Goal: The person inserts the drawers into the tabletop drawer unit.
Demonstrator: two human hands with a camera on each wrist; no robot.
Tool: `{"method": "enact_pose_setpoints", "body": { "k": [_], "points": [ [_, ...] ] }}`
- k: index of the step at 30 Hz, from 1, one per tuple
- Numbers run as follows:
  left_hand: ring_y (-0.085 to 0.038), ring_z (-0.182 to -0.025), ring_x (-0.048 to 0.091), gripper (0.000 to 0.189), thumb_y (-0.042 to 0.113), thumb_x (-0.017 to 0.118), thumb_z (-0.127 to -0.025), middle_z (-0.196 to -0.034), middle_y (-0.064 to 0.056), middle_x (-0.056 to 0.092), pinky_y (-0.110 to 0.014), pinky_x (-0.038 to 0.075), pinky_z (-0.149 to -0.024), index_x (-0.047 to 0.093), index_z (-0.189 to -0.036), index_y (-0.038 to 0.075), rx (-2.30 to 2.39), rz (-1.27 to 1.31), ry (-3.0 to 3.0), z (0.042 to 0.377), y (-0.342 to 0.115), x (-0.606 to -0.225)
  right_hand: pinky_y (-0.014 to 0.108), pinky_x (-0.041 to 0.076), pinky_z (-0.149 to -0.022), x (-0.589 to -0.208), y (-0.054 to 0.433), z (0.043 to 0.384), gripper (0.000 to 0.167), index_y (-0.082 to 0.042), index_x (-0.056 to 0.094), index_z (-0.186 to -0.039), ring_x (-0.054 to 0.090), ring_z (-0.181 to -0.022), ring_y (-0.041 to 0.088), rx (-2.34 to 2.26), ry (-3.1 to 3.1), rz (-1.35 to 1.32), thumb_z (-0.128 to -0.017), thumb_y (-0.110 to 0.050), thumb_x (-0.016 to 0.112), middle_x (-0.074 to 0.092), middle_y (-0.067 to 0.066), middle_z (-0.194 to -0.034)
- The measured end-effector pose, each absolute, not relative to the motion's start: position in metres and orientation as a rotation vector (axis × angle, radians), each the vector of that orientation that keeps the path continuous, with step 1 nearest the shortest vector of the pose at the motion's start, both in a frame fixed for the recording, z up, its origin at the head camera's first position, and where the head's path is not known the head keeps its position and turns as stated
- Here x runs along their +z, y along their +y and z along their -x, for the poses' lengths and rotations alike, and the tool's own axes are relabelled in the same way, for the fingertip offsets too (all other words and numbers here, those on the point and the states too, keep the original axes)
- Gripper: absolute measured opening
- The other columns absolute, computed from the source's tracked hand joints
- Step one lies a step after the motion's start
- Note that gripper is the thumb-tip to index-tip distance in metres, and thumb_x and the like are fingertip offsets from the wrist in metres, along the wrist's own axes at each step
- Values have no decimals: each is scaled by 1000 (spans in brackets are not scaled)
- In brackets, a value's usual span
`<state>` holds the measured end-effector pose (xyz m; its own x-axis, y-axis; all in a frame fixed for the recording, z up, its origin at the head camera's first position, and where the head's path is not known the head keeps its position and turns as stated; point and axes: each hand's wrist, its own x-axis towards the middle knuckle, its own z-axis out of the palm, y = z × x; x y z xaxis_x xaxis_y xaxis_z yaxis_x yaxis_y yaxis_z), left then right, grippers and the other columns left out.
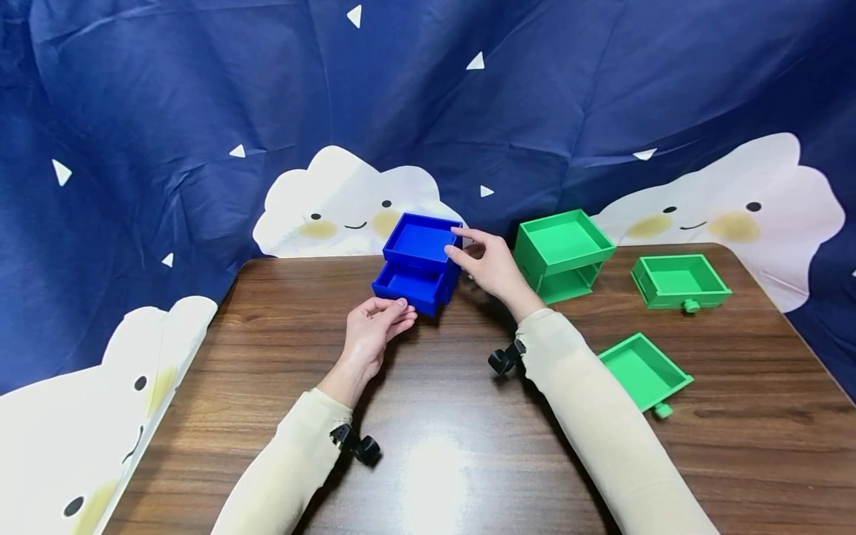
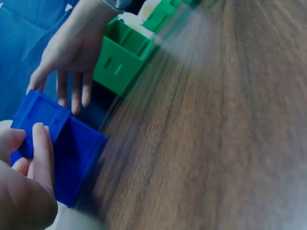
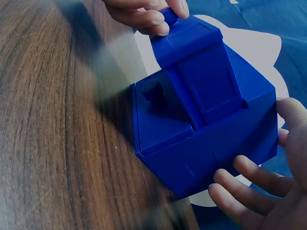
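Cream sleeves (image 1: pixel 595 409) cross a woodgrain tabletop (image 1: pixel 435 386) toward a boxy blue cabinet (image 1: pixel 416 261).

Left cabinet (image 1: pixel 423 241), right cabinet (image 1: pixel 565 241); rear drawer (image 1: pixel 682 279) farther right, front drawer (image 1: pixel 643 371) before it

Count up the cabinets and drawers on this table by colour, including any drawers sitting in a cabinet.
Blue cabinet: 1
Blue drawers: 2
Green cabinet: 1
Green drawers: 2
Total: 6

Left fingers (image 1: pixel 403 322) at pulled-out blue drawer (image 1: pixel 409 281), right fingers (image 1: pixel 473 235) at blue cabinet (image 1: pixel 423 241)
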<state>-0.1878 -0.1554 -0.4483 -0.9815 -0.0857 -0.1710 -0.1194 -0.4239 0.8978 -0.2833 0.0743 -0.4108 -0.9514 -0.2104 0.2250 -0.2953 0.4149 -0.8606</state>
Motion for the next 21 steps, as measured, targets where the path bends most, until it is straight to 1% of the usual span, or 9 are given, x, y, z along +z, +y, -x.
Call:
{"method": "enact_pose_setpoints", "body": {
  "k": [5,11,18,21],
  "points": [
    [-15,-74,80,19,-9,68,-100,-79,-9,80,-28,66,-74,66,-87,5,2629,291,1670,192,-151,-449,28,58,-69,-412,75,282,50,-10,65,-150,72,-87,36,1592,-2577,-464,-105,-30,74,73,21,-121],
    [-15,-74,80,17,-8,68,-100,-80,-9,79,-27,66,-74,67,-89,5,2652,276,1660,198,-146,-450,26,56,-66,-411,75,283,49,-10,65,-149,71,-88,47,1601,-2570,-477,-105,-30,73,73,22,-122],
    [-14,-72,79,19,-10,67,-100,-79,-7,79,-26,66,-73,65,-90,6,2677,274,1656,204,-143,-453,25,56,-63,-412,75,284,48,-9,66,-148,70,-82,48,1600,-2561,-490,-105,-28,74,75,23,-116],
    [-14,-72,79,19,-10,67,-100,-79,-7,79,-26,66,-73,65,-90,6,2687,276,1659,206,-142,-453,25,56,-63,-412,75,284,48,-9,66,-148,70,-81,47,1593,-2560,-486,-105,-28,74,74,22,-118]
  ]
}}
